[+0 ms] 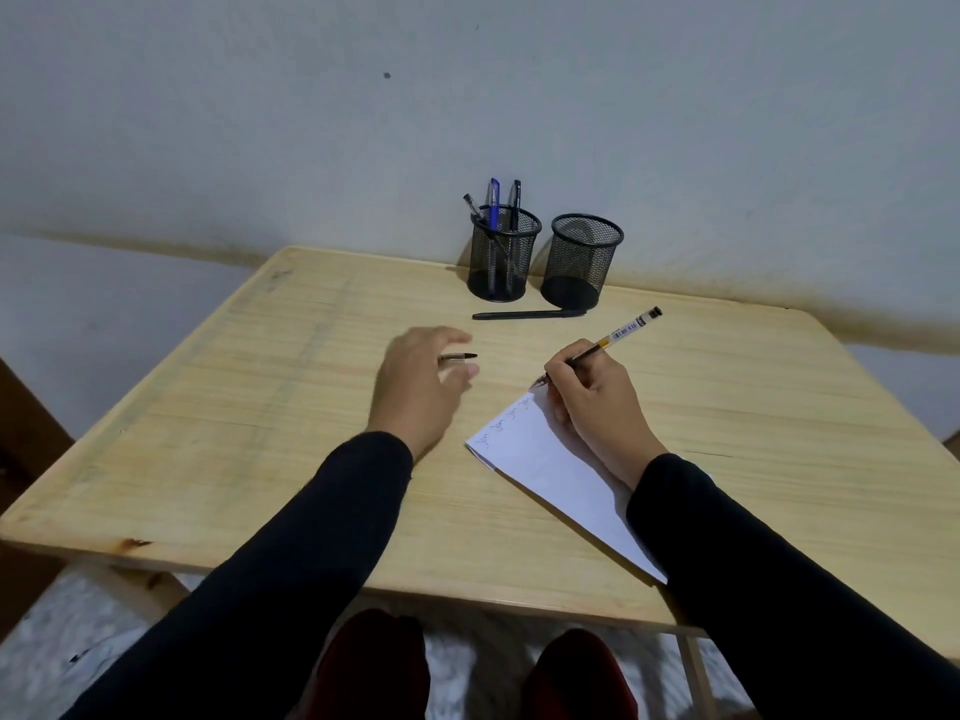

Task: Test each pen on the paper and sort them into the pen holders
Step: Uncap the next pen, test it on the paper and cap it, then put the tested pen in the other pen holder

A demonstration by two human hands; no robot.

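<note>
Where the wooden table [218, 407] fills mid-frame: left hand [415, 387] at centre, fingers curled round a pen cap [460, 357], held just above the tabletop. Upper centre: two black mesh pen holders side by side, left holder [503, 254] with three pens [493, 205], right holder [581, 262] showing none; black pen [527, 314] lying flat just in front of both. Right of centre: right hand [597, 402], fingers clamped on clear pen [605, 343], tip touching top corner of white paper [550, 465] bearing scribbles.
</note>
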